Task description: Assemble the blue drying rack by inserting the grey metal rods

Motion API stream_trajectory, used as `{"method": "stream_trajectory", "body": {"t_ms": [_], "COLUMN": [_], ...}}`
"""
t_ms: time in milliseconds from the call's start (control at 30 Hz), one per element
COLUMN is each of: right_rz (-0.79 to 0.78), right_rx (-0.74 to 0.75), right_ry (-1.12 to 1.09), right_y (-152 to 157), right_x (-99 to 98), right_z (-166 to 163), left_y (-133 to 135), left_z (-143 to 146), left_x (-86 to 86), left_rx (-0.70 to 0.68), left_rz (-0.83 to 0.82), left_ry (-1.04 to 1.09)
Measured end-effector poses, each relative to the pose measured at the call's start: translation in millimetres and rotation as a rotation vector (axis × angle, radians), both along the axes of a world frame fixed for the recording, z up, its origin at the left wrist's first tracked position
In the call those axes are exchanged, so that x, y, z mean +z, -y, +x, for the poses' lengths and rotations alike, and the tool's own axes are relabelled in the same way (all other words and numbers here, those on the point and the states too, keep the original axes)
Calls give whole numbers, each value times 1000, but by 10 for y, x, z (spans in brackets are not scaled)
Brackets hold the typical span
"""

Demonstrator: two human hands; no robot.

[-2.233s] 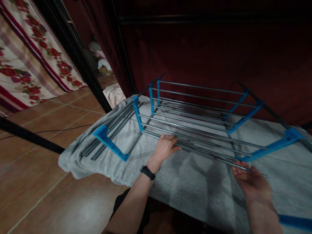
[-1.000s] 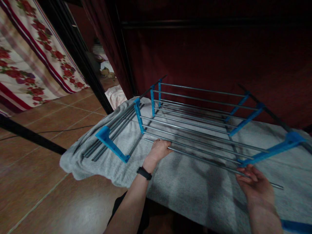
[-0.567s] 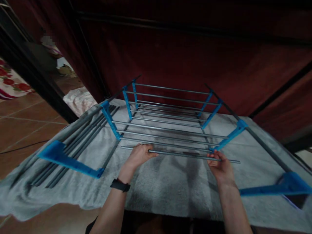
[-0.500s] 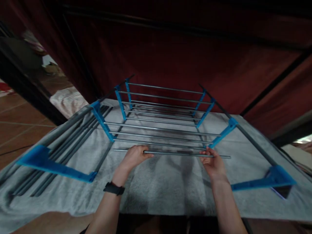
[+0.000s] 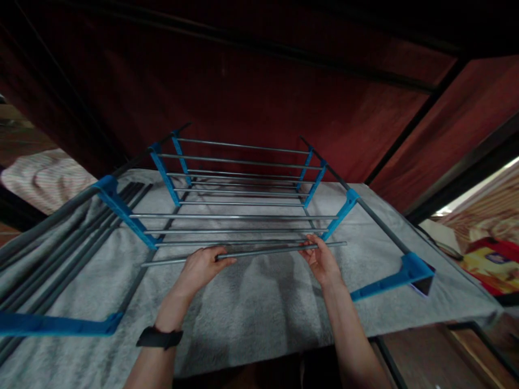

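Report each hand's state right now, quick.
Left hand: closed, holding a grey rod.
Right hand: fingers closed on the same rod, nearer its right end.

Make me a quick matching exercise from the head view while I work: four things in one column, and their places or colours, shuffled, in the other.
Things
1. Front rod
2. Wristband
3. Brackets
4. Blanket

Places or colours
A. Blue
B. Spread beneath the rack
C. Black
D. Held by the left hand and the right hand

Right pairs: 1-D, 2-C, 3-A, 4-B
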State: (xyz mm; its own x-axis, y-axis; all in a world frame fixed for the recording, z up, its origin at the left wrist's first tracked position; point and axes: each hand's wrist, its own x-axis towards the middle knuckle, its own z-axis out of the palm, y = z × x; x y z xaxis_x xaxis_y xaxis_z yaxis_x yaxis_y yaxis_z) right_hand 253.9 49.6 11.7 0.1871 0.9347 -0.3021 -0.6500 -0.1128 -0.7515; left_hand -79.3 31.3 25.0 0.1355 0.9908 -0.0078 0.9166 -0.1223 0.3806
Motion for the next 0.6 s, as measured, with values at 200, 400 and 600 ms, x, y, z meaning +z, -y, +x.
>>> {"method": "stream_trajectory", "body": {"t_ms": [200, 400, 600], "right_rz": [66, 175, 232], "right_rx": [-106, -232, -319], "right_ry": [51, 44, 64], "right_y": [-7, 85, 108], "right_x": [21, 105, 256], "right_z": [-21, -56, -158], "left_y": [13, -20, -45], "left_z": [2, -2, -61], "left_x": [65, 111, 105], "left_rx": [53, 80, 19], "left_rz": [58, 117, 248], "left_ry": [-23, 27, 108]}}
